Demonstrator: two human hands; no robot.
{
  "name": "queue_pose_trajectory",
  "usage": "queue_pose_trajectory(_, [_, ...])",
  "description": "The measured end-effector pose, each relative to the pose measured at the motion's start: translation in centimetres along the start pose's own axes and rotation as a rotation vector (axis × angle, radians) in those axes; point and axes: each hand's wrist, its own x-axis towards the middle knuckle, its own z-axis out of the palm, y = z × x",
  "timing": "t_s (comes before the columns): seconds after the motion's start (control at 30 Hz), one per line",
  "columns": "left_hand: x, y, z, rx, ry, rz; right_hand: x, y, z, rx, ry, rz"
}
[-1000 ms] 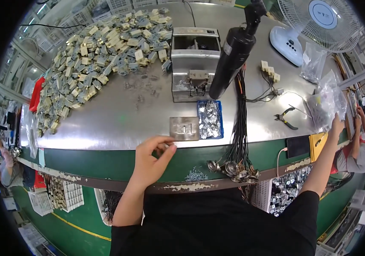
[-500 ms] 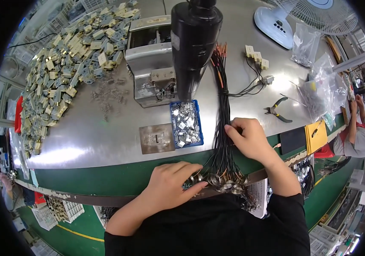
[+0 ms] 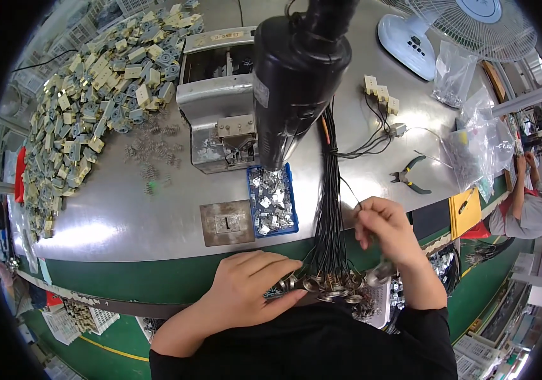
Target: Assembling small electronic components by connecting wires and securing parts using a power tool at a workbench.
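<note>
In the head view, the right hand (image 3: 385,229) has its grip pinched on a black wire (image 3: 350,189), right of the wire bundle (image 3: 329,209) on the tabletop (image 3: 138,221). The left hand (image 3: 248,285) meets the near metal cups (image 3: 334,294) — whether gripping, I cannot tell.

Wire (image 3: 350,188) at the right fingers (image 3: 380,211) is plain black, same as the bundle (image 3: 330,209) left of them, and the metal cups (image 3: 311,285) beside the left fingers (image 3: 277,271) are super shiny silver. Past the left fingers there's a bright blue tray (image 3: 293,199) of silvery bits (image 3: 271,197), then farther out a speckled cream-and-grey pile (image 3: 143,95), and right of the right fingers, a yellow envelope (image 3: 466,218).
</note>
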Motion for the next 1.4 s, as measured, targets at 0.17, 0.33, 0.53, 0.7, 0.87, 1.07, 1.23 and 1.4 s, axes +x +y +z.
queue_pose_trajectory(0.17, [1.3,0.8,0.3,0.006,-0.067,-0.016,0.4,-0.1,0.5,-1.076,-0.014,-0.607])
queue_pose_trajectory(0.33, [0.1,0.2,0.8,0.084,-0.144,-0.052,0.8,-1.1,-1.1,-1.161,-0.100,-0.566])
queue_pose_trajectory(0.53, [-1.0,-0.4,1.0,0.084,-0.129,-0.018,2.0,-2.8,-0.7,-1.099,-0.152,-0.546])
queue_pose_trajectory(0.7, [-0.9,0.2,1.2,0.075,-0.019,-0.037,4.1,-2.8,2.4,-0.994,-0.002,-0.637])
queue_pose_trajectory(0.87, [-1.3,0.0,1.0,0.125,-0.006,-0.023,5.4,-2.9,4.8,-1.449,0.156,-0.465])
queue_pose_trajectory(1.07, [-2.0,-0.4,0.3,0.225,0.119,-0.020,5.4,-2.3,5.1,-1.521,0.249,-0.418])
queue_pose_trajectory(1.23, [-2.8,-0.3,0.5,0.257,0.095,-0.029,4.0,-4.4,3.5,-1.149,-0.138,-0.466])
queue_pose_trajectory(1.4, [-2.5,-0.4,0.9,0.186,0.095,0.013,3.2,-4.5,2.9,-1.121,-0.484,-0.650])
